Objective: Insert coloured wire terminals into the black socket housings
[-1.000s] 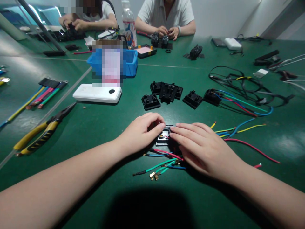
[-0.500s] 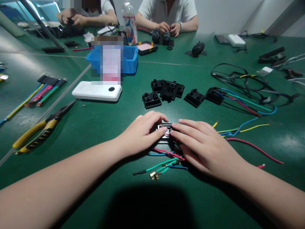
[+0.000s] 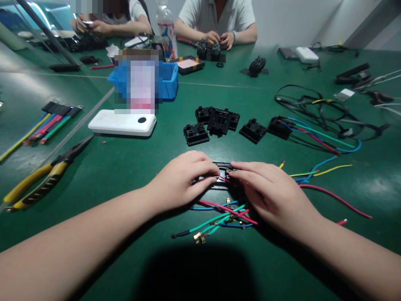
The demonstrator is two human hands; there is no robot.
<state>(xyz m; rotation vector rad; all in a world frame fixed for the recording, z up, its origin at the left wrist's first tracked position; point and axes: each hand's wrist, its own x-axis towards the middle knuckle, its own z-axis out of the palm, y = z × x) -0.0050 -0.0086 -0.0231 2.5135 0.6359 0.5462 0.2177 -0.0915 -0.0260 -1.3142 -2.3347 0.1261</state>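
A small black-framed part with a light inner face lies on the green table between my hands. My left hand is at its left side, thumb and index finger brought together on a thin wire end. On the right, my right hand rests over the part's other side, its fingers close together and pressed on it; the palm hides what is beneath. Just below the part lie red, green and blue wires with brass terminals. More coloured wires extend out to the right of my right hand.
Several black housings lie ahead. Yellow-black pliers, a white power bank and a blue bin are on the left. A black cable coil lies right. Two people sit across the table.
My left thumb and index finger have closed together at the part. The red wires below have shifted right and spread out. The whole view has moved slightly.
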